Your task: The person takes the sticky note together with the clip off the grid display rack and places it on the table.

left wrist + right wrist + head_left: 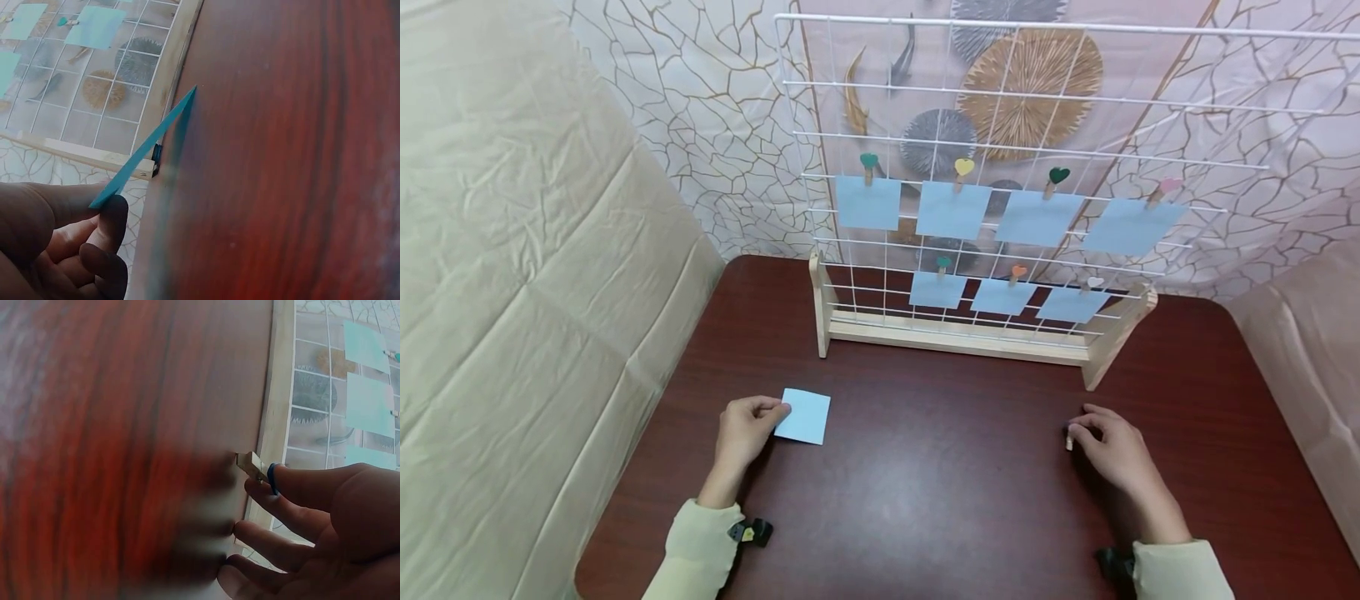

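At the left of the table, my left hand [747, 431] pinches the edge of a light blue square of paper [808, 417] between thumb and forefinger. In the left wrist view, that paper [150, 144] appears edge-on, slanting to the tabletop at its far end. Over on the right, my right hand [1115, 452] holds a small wooden clothespin [1070, 443] close above the table. The right wrist view shows thumb and forefinger pinching the clothespin [251, 465] at its dark blue end, its wooden end pointing away from the hand.
Behind the hands stands a white wire grid [880, 133] on a wooden base [958, 340]. Blue papers hang from it in two rows: several above, including one paper [955, 210], and three below. Heart-topped clothespins [964, 169] clip them. Cloth [527, 275] rises beside the table [910, 433].
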{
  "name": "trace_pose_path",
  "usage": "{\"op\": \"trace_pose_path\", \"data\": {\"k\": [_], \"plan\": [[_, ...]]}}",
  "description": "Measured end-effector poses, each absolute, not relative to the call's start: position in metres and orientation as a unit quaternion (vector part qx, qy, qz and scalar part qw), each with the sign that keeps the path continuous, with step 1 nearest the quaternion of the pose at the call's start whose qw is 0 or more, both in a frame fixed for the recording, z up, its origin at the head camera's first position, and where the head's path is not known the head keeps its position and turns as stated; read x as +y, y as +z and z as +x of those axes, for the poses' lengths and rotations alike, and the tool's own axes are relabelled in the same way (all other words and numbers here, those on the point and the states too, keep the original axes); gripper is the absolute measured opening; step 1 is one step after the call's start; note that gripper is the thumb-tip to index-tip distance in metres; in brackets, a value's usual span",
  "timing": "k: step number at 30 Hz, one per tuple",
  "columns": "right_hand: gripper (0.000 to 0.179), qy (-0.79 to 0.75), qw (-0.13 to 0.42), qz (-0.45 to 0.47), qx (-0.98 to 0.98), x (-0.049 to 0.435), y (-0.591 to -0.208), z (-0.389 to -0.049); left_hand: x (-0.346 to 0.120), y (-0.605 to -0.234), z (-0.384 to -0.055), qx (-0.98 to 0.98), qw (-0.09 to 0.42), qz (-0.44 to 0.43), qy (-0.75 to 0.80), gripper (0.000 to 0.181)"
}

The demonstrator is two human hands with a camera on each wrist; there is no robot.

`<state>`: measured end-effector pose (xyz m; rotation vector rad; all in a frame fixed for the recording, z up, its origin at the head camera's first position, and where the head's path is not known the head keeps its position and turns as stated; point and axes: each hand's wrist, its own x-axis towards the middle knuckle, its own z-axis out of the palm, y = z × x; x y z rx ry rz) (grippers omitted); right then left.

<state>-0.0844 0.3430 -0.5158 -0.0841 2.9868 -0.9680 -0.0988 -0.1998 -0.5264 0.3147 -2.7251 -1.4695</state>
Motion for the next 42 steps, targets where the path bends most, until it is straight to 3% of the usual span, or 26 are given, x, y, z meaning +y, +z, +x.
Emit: {"op": "trace_pose_path", "data": {"k": [11, 20, 42], "plan": [[0.017, -0.299, 0.011, -0.029, 0.954, 0.346, -0.515, -0.089, -0.203, -0.533, -0.102, -0.898, 0.005, 0.083, -0.432, 0.016], [0.016, -0.295, 0.002, -0.032, 0.955, 0.348, -0.515, -0.090, -0.204, -0.537, -0.103, -0.902, -0.017, 0.069, -0.425, 0.020], [0.014, -0.298, -0.034, -0.055, 0.952, 0.353, -0.521, -0.086, -0.203, -0.536, -0.104, -0.927, -0.005, 0.071, -0.369, 0.016]]}}
